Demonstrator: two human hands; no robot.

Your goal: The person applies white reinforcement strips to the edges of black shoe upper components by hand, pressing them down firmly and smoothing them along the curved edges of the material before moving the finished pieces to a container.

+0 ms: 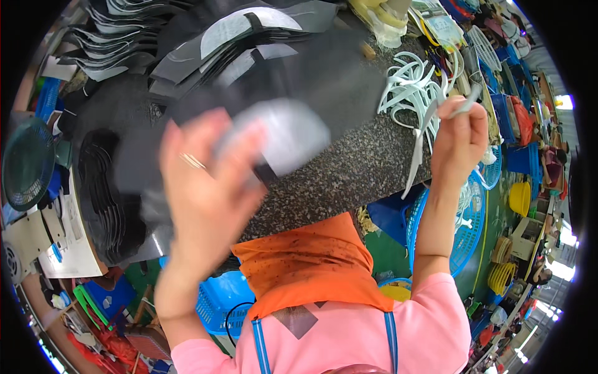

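Note:
My left hand [208,177] is smeared by motion over a black sheet piece with a rounded white patch [296,134]. The fingertips overlap the patch's left side, but I cannot tell whether they grip it. The black piece is blurred too. At the right, my right hand [461,134] is raised and closed, pinching a thin whitish strip [416,163] between thumb and fingers. The strip's tail dangles past the table edge. Beside that hand lies a tangled heap of similar white strips [408,84].
Behind the left hand are stacked black pieces with white patches [249,28]. More dark pieces [103,199] pile up at the left of the speckled stone-like tabletop [336,181]. A blue basket [464,243] stands below on the right, another blue basket [224,299] below on the left.

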